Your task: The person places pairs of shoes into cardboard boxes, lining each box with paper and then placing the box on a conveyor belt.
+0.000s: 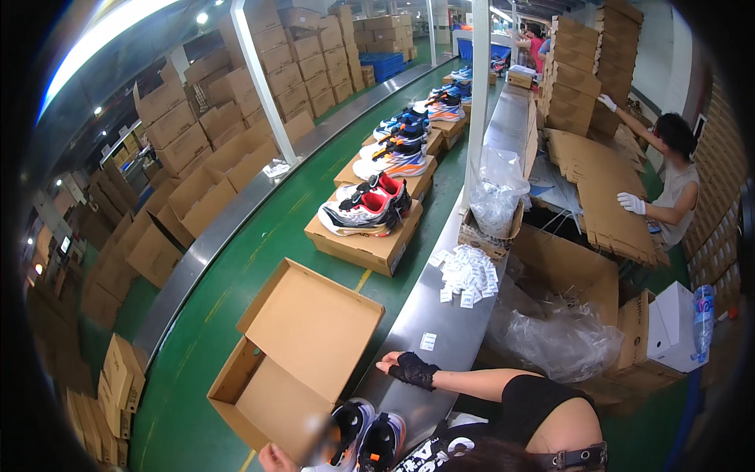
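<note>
The right hand [409, 368], in a black fingerless glove, rests palm down and loose on the metal ledge [440, 315] beside the green conveyor belt [228, 330], holding nothing, just near a small white tag [428, 341]; the left hand [274, 458], at the near edge of the picture, is mostly cut off, so whether it grips cannot be told, though it sits against a pair of sneakers [366, 440] with black, white and orange parts; just left of the shoes lies an open cardboard shoebox [295, 358], lid flung back, with nothing inside, so this pair seems not yet packed; farther along the belt a red, white and black pair [366, 208] sits on top of a closed box [363, 245], and behind it about four more pairs wait the same way, the farthest too small to count surely; on the ledge lies a heap of white tags [467, 273], too many to count; at the far right a person in white gloves [668, 181] handles flat cardboard sheets [602, 193]; stacked cartons [259, 71] line the far left.
</note>
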`<action>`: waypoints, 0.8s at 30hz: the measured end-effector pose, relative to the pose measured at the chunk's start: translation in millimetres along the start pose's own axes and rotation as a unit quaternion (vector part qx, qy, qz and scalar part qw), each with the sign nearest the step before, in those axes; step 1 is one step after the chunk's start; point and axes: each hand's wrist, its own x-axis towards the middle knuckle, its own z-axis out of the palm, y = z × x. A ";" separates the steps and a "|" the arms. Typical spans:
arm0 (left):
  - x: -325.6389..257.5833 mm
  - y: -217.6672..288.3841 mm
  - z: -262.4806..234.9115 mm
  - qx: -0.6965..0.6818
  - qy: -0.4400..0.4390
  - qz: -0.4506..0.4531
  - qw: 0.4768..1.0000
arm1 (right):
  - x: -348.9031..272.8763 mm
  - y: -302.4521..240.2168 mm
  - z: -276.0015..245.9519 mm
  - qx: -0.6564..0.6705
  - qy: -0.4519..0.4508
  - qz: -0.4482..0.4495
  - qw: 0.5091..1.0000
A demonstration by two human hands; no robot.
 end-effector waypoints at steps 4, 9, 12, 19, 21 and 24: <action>0.6 10.4 47.4 -0.047 -0.082 0.073 0.993 | -24.8 -16.4 17.6 -0.055 0.000 -0.015 0.998; -3.8 29.1 71.8 -0.104 -0.152 0.102 0.978 | -45.1 -28.7 20.8 -0.126 0.005 -0.098 0.987; -21.5 32.9 57.4 -0.147 -0.150 0.114 0.971 | -44.3 -42.0 28.7 -0.168 -0.003 -0.156 0.973; -66.8 -19.7 -10.5 -0.115 -0.121 0.097 0.981 | -38.2 -74.4 64.4 -0.167 -0.077 -0.278 0.943; -73.6 -59.5 -39.2 -0.040 -0.096 0.061 0.993 | -36.0 -78.0 67.4 -0.178 -0.088 -0.303 0.932; -95.5 -131.3 -96.0 0.125 -0.055 -0.032 0.990 | -33.1 -87.7 69.2 -0.190 -0.091 -0.306 0.929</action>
